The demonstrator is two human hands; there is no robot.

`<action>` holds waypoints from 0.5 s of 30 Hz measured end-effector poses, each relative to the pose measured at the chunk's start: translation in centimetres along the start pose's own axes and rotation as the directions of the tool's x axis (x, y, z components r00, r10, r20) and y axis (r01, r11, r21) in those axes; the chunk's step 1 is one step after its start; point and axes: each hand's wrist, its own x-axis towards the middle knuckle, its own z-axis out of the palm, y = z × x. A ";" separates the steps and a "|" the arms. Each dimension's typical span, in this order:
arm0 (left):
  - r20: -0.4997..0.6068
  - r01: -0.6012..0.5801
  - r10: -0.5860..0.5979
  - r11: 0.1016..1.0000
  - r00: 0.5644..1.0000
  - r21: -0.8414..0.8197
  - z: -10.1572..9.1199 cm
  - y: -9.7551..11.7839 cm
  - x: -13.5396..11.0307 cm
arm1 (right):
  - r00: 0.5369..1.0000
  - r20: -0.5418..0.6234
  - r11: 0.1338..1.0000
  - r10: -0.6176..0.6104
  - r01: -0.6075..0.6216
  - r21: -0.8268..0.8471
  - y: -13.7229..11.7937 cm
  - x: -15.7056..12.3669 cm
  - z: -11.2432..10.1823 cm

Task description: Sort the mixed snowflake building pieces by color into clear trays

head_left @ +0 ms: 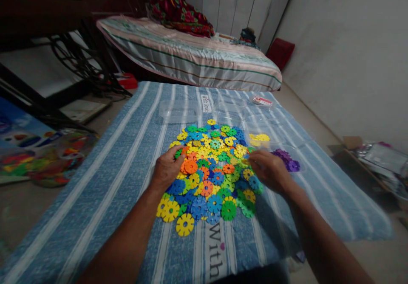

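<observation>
A heap of flat plastic snowflake discs [210, 169] in yellow, green, blue and orange lies on a blue striped cloth [121, 165]. My left hand [166, 168] rests on the heap's left edge, fingers curled over orange and green discs. My right hand [267, 169] sits at the heap's right edge, its fingers pinched together on something I cannot make out. A few yellow discs [259, 138] and a cluster of purple discs [287, 158] lie apart to the right, seemingly in clear plastic containers.
Clear plastic trays [178, 111] lie at the cloth's far end, with a small packet [262, 101]. A mattress [191, 54] stands behind, dark furniture [47, 29] at left, a colourful bag [41, 156] on the floor, and clutter [376, 156] by the right wall.
</observation>
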 end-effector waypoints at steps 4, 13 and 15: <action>-0.002 0.005 -0.005 1.000 1.000 0.015 0.0 0.1 0.0 | 0.907 -0.406 0.949 0.113 -0.220 -0.227 3.2 2.7 -2.0; 0.004 -0.021 0.021 1.000 1.000 -0.003 0.1 -0.2 0.0 | 0.981 0.190 0.973 0.035 0.010 -0.229 1.1 -0.4 0.2; 0.004 -0.032 0.032 0.999 0.999 0.000 0.1 -0.2 0.1 | 0.955 0.293 0.957 0.036 0.052 -0.285 0.3 -1.0 0.7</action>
